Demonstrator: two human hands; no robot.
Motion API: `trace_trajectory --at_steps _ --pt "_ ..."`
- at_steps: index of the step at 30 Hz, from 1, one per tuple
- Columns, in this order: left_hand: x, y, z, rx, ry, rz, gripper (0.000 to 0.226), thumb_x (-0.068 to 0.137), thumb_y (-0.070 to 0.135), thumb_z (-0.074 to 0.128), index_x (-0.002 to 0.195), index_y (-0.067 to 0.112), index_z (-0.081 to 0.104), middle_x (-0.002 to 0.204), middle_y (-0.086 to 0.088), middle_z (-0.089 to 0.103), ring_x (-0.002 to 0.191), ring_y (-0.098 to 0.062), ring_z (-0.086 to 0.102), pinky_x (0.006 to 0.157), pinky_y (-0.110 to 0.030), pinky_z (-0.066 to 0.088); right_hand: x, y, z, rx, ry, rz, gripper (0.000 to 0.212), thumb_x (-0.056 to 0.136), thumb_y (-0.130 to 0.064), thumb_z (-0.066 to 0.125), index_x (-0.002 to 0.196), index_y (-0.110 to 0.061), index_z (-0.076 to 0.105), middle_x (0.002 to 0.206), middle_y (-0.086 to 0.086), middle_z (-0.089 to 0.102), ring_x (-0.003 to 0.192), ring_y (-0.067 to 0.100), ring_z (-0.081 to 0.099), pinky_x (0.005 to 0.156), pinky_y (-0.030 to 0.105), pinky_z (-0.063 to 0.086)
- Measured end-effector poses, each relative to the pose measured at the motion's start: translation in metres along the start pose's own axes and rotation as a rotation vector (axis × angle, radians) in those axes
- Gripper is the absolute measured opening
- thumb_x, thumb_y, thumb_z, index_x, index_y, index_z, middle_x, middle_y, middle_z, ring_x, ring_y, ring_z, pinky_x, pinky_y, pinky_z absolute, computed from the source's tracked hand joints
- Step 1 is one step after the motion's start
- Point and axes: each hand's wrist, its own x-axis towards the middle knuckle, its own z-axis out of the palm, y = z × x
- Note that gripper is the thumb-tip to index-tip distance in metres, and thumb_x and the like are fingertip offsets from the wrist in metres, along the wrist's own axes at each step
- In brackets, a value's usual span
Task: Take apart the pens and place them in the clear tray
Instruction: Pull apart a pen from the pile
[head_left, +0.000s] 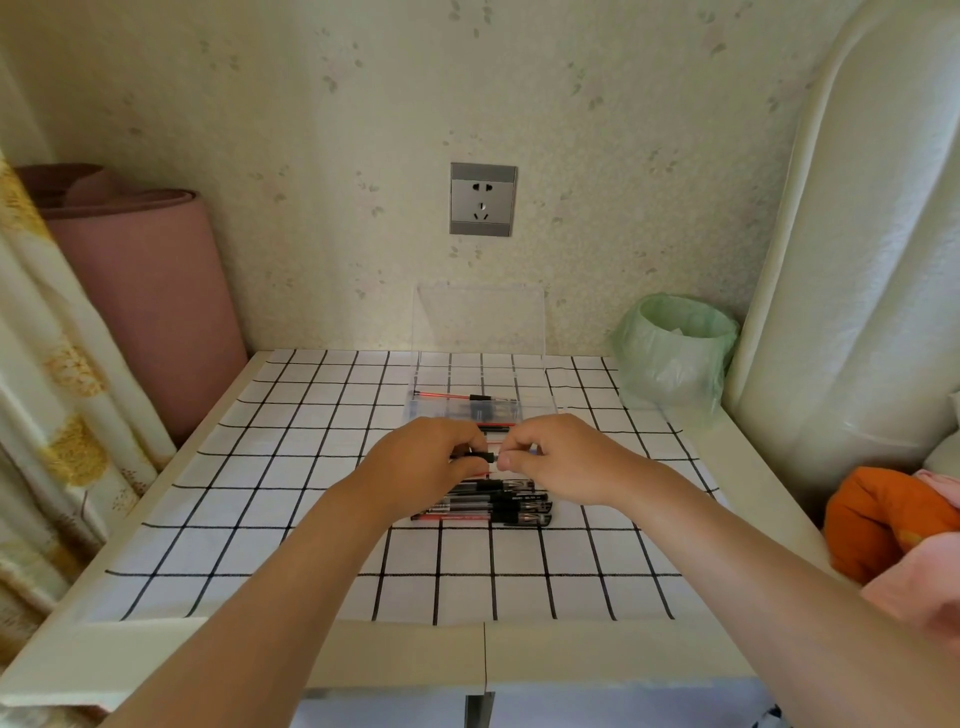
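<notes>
Black pen (480, 457) pinched between left hand (422, 460), right hand (563, 457).

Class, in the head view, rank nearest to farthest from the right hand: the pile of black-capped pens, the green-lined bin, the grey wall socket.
1. pile of black-capped pens, under the right hand
2. green-lined bin, back right
3. grey wall socket, far wall

Looking from head height at near side of checked cloth (260, 493), pointing forward and down. Facing wall (363, 130) beyond cloth squarely. Sitting close: left hand (423, 457) and right hand (561, 460) meeting over cloth centre, reaching in from cloth's near side. Bowing cloth edges through wide lens.
</notes>
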Motion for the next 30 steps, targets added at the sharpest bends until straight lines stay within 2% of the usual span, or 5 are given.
trace_trajectory --at_steps 8,14,20,23,30 --pt "0.0 0.001 0.0 -0.066 -0.004 0.001 0.015 0.091 0.037 0.063 0.103 0.03 0.07 0.087 0.009 0.068 0.077 -0.008 0.062 0.074 -0.034 0.055 0.001 0.001 0.0 0.023 0.03 -0.002 0.012 0.092 -0.036 0.065 0.098 -0.029 0.072 0.081 -0.02 0.061 0.067 -0.007 0.053 0.063 0.017 0.037" --pt "0.001 0.001 0.0 -0.08 0.009 -0.016 0.017 0.092 0.035 0.063 0.106 0.029 0.07 0.082 0.014 0.065 0.073 -0.002 0.059 0.065 -0.016 0.048 0.001 0.001 -0.002 0.059 0.0 0.035 0.015 0.094 -0.039 0.061 0.098 -0.03 0.072 0.078 -0.015 0.062 0.057 -0.009 0.054 0.057 0.019 0.039" --pt "0.0 -0.001 0.0 -0.065 -0.006 -0.092 0.022 0.095 0.03 0.058 0.115 0.03 0.067 0.095 0.01 0.065 0.081 -0.007 0.061 0.072 -0.019 0.052 0.002 0.017 -0.021 -0.101 0.143 0.145 0.022 0.096 -0.042 0.052 0.092 -0.029 0.068 0.085 -0.009 0.068 0.08 0.014 0.063 0.076 0.036 0.052" --pt "-0.001 -0.001 0.0 -0.045 -0.023 -0.093 0.023 0.096 0.029 0.057 0.117 0.029 0.066 0.103 0.006 0.067 0.087 -0.008 0.061 0.079 -0.024 0.053 -0.003 0.022 -0.023 -0.302 0.073 0.209 0.015 0.089 -0.044 0.06 0.088 -0.032 0.069 0.087 -0.017 0.065 0.086 0.009 0.061 0.075 0.03 0.051" --pt "0.0 0.002 0.003 -0.02 -0.038 -0.074 0.021 0.096 0.029 0.057 0.114 0.029 0.068 0.103 0.007 0.066 0.089 -0.007 0.06 0.081 -0.021 0.05 -0.006 0.021 -0.014 -0.381 -0.087 0.277 0.022 0.075 -0.044 0.075 0.094 -0.032 0.072 0.088 -0.017 0.063 0.088 0.009 0.059 0.072 0.027 0.047"
